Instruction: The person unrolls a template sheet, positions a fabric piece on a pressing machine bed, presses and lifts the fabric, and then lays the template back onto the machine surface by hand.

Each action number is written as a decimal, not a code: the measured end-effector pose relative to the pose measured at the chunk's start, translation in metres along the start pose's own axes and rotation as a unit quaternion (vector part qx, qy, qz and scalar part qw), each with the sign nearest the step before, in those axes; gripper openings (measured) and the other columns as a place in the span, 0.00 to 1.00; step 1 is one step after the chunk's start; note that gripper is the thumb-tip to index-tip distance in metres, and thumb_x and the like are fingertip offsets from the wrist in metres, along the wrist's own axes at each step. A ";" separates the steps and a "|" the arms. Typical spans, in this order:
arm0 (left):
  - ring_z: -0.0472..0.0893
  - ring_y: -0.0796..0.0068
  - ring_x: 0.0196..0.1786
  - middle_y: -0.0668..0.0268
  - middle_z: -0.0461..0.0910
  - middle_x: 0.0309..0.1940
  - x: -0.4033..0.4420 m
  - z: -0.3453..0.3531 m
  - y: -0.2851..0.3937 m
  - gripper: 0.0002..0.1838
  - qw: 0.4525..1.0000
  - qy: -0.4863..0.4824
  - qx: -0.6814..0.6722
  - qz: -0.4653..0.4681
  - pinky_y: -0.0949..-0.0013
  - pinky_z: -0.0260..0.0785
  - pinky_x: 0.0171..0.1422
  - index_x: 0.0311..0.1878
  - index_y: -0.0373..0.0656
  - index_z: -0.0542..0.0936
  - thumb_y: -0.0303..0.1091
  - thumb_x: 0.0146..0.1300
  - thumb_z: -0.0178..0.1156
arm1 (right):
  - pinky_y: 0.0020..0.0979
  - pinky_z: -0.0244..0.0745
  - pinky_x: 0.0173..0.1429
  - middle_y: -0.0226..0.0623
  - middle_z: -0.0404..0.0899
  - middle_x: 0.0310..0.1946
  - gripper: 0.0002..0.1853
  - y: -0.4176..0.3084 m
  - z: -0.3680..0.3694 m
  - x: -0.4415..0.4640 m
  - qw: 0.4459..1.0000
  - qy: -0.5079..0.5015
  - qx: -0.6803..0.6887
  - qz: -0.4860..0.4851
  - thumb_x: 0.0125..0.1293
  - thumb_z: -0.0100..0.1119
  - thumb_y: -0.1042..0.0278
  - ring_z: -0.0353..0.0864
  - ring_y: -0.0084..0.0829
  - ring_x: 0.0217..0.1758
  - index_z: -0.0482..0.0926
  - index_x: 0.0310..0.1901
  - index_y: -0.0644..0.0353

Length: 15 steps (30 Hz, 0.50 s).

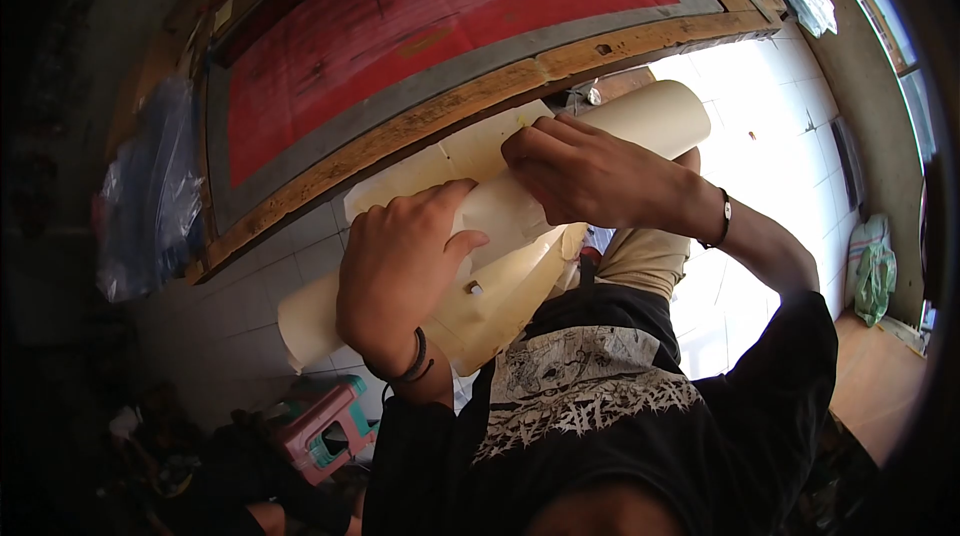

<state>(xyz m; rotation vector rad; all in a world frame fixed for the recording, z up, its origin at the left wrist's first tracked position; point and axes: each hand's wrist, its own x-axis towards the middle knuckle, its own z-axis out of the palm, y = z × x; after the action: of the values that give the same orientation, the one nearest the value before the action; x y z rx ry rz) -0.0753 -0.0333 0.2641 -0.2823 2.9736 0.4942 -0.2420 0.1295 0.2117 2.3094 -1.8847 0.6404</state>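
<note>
The left hand (385, 271) and right hand (570, 171), apart, clamp the pale roll (650, 121) across mid-frame, which looks largely wound, a yellowish sheet (490, 316) below it lying loose.

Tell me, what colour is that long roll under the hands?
The roll is pale cream, seen best in the head view.

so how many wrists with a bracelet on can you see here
2: the left wrist has a dark bracelet, and the right wrist has a thin dark band with a pale piece. Others could be hidden in the dark lower left.
</note>
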 end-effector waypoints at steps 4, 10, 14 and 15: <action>0.85 0.53 0.41 0.55 0.85 0.38 0.000 0.002 -0.009 0.21 1.000 0.015 -0.001 -0.001 0.54 0.77 0.47 0.53 0.44 0.81 0.43 0.59 0.67 | 0.38 0.77 0.57 0.40 0.73 0.51 0.17 0.006 -0.007 -0.009 0.993 0.033 0.109 0.041 0.54 0.71 0.70 0.77 0.41 0.53 0.78 0.45 0.63; 0.84 0.49 0.38 0.51 0.84 0.31 0.007 0.003 -0.018 0.20 0.999 0.024 -0.039 0.019 0.53 0.76 0.43 0.50 0.42 0.82 0.46 0.61 0.66 | 0.37 0.76 0.57 0.30 0.77 0.50 0.13 0.000 0.007 -0.019 0.996 0.085 -0.010 -0.011 0.57 0.63 0.68 0.78 0.34 0.54 0.80 0.45 0.52; 0.83 0.48 0.37 0.51 0.83 0.30 0.018 0.009 -0.032 0.20 0.998 0.017 -0.048 0.021 0.53 0.75 0.41 0.49 0.41 0.83 0.48 0.63 0.65 | 0.40 0.79 0.55 0.32 0.78 0.44 0.13 0.001 0.022 -0.021 0.992 0.128 0.008 0.003 0.54 0.63 0.69 0.79 0.38 0.54 0.83 0.42 0.55; 0.83 0.48 0.37 0.51 0.83 0.29 0.021 0.010 -0.037 0.20 0.998 0.017 -0.058 0.027 0.53 0.75 0.41 0.49 0.41 0.83 0.48 0.63 0.65 | 0.41 0.79 0.57 0.33 0.78 0.45 0.12 0.001 0.024 -0.020 0.992 0.129 0.006 0.003 0.54 0.62 0.69 0.79 0.39 0.56 0.82 0.42 0.56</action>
<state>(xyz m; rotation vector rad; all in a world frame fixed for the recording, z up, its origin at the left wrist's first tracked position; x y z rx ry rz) -0.0876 -0.0675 0.2404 -0.2246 2.9980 0.6765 -0.2400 0.1399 0.1824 2.1085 -1.7746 0.9034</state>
